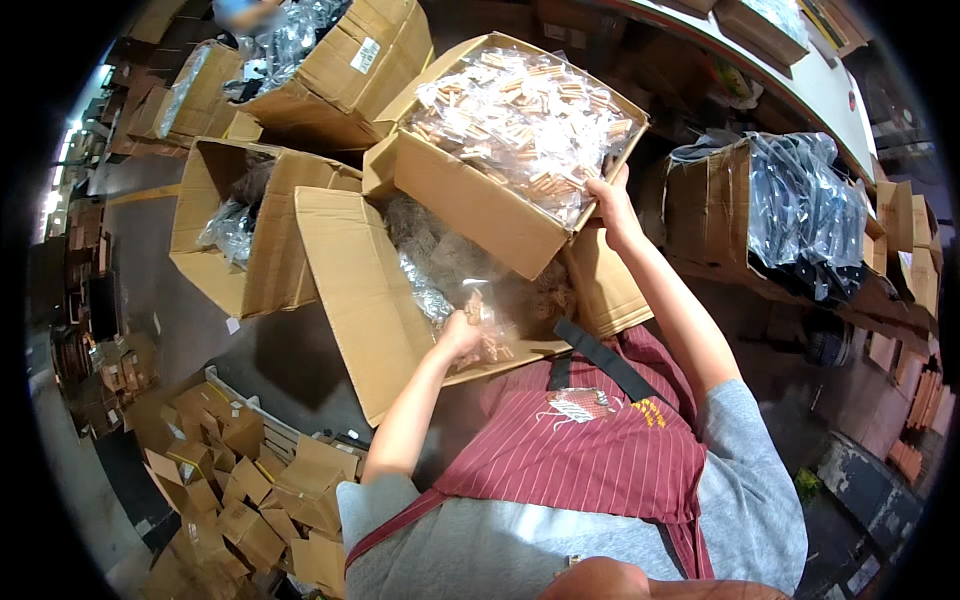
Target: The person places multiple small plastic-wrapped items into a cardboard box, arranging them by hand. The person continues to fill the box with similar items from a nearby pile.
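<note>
The right hand (612,205) reaches up to the near corner of a tilted brown cardboard carton (470,205) brimming with small clear plastic packets of tan, stick-like pieces (525,115); its fingers curl over the rim there, closed on the cardboard edge. The left hand (462,335) is lower, fingers gathered around one crinkled clear bag of tan pieces (485,325), held just above the open flap of a second large brown carton (355,290) that sits under the tilted one.

The bag looks light and limp, and its film is probably slick, so a pinch at the bunched plastic seems safer than a flat palm (the contents would likely shift and sag to one end). The tilted carton is another matter: loaded that full it is likely heavy, and its walls are stiff only near corners and folds, which is where the right hand has it. Other open cartons (240,230) holding clear-wrapped goods stand to the left, and a heap of small folded cardboard boxes (215,470) lies on the floor at lower left.
</note>
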{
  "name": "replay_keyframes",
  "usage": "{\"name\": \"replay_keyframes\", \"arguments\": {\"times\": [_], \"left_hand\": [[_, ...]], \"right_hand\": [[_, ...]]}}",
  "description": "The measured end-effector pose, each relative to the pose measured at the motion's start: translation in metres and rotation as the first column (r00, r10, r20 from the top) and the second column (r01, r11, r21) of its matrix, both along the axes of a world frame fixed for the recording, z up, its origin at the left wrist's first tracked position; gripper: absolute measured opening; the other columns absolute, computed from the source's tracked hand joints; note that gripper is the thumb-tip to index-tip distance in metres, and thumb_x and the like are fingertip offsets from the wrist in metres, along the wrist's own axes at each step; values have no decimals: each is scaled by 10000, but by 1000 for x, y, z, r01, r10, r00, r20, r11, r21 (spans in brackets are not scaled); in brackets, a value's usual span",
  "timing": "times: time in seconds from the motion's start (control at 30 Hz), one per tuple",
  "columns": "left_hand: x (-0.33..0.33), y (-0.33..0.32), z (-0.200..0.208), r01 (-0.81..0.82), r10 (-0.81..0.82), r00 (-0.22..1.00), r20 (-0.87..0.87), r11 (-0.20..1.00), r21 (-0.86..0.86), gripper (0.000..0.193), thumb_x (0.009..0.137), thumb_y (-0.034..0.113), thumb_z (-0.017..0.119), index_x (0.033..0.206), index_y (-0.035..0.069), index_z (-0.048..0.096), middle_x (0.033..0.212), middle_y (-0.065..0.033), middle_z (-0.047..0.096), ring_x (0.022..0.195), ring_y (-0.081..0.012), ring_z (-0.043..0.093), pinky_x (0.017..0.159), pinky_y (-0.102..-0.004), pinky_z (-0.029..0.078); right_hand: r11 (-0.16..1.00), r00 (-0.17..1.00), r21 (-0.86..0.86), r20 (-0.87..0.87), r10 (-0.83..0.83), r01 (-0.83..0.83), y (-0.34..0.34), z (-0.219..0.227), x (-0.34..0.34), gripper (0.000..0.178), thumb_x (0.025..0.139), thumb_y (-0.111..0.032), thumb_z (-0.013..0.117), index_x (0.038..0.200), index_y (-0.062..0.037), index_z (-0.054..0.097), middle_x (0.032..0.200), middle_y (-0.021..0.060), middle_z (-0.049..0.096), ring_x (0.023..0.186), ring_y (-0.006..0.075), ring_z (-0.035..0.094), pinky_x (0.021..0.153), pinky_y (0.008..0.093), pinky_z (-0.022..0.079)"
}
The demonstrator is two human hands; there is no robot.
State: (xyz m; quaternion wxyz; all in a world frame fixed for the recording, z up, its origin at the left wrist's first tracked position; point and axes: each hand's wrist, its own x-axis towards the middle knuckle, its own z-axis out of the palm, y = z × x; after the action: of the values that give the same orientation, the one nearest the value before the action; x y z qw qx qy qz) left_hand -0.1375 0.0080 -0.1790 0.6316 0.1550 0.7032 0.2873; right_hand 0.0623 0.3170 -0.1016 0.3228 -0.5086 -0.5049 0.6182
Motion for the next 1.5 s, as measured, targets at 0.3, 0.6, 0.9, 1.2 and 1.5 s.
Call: {"name": "replay_keyframes", "arguments": {"times": [0.3, 0.6, 0.9, 1.2, 1.5], "left_hand": [[-43, 44, 169, 115, 8, 952, -307, 917, 381, 164, 837, -107, 543, 820, 15, 651, 789, -40, 675, 741, -132, 638, 659, -313, 533], [-34, 232, 244, 749, 291, 168, -942, 584, 314, 249, 853, 34, 696, 1099, 66, 725, 1156, -161, 699, 994, -320, 706, 797, -368, 618], [20, 325, 170, 749, 144, -224, -964, 659, -75, 418, 796, 158, 708, 1207, 219, 672, 1412, -152, 469, 1318, -441, 423, 923, -698, 485], [22, 293, 212, 820, -139, 295, -945, 545, 175, 898, 709, 256, 740, 1535, 346, 398, 1625, -174, 242, 1486, -536, 112, 1101, -810, 62], [50, 261, 176, 927, 5, 92, -996, 364, 88, 586, 966, 509, 521, 1524, 358, 427, 1653, -50, 286, 1506, -498, 140, 1108, -768, -95]], "right_hand": [[998, 995, -32, -80, -60, 58, 3, -12, -1, 745, 834, -212, 577, 1483, -106, 226, 1260, 173, 529, 1009, 263, 629, 694, 434, 588], [992, 988, 15, -91, -122, 124, -5, 11, -10, 884, 696, -100, 627, 1458, 10, 192, 1315, 252, 499, 1211, 339, 538, 1011, 387, 462], [973, 988, 171, -29, -153, 156, -9, -3, -16, 785, 690, -77, 630, 1383, -7, 270, 1222, 198, 499, 1076, 278, 537, 887, 349, 499], [998, 998, 57, 60, -16, 12, -2, -16, -11, 1135, 742, -270, 711, 1527, 66, -36, 1489, 365, 313, 1343, 444, 453, 1081, 426, 440], [971, 982, 238, 169, -80, 38, -15, -10, -17, 932, 869, -260, 657, 1520, 7, 46, 1468, 308, 362, 1340, 363, 462, 1071, 421, 447]]}}
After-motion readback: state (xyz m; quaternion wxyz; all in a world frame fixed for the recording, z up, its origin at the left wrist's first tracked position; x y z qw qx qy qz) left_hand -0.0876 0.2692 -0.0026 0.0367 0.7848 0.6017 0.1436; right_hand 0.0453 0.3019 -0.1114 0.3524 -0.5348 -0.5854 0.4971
